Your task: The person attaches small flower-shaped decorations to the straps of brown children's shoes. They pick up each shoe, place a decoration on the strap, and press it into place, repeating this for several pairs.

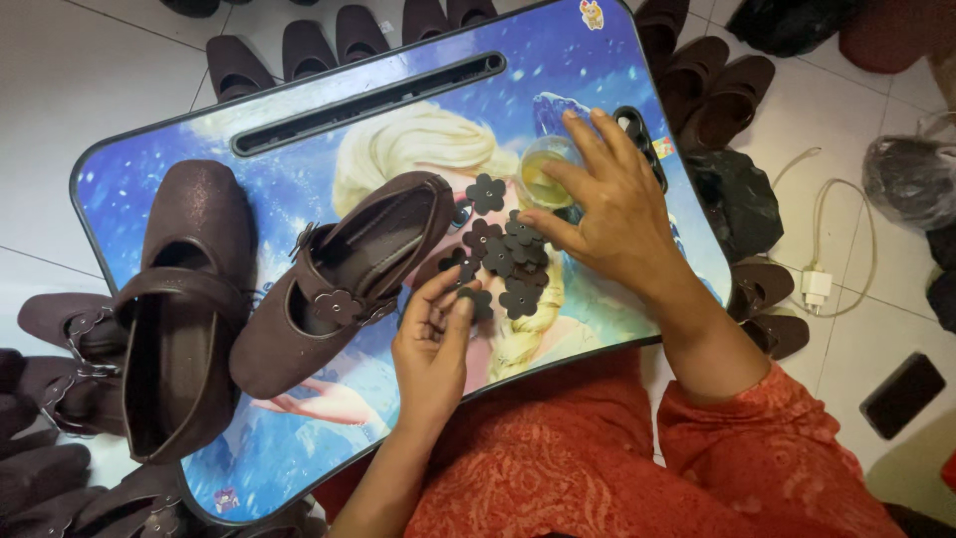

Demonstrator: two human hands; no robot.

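Observation:
A blue picture-printed lap table (149, 179) rests over my lap. On it lie two dark brown strap shoes: one at the left (184, 299), one in the middle (339, 279) with a flower piece on its strap. My left hand (433, 344) pinches a small dark flower cutout (478, 302) near the front edge. A pile of flower cutouts (508, 259) lies by it, one more (486, 192) apart. My right hand (607, 204) reaches over the pile, its fingers at a small clear cup of yellowish liquid (546, 171).
More brown shoes line the floor behind the table (299, 50), at the right (717, 90) and at the lower left (70, 418). A white charger with cable (817, 284), a dark phone (901, 394) and black bags (737, 199) lie on the tiled floor at the right.

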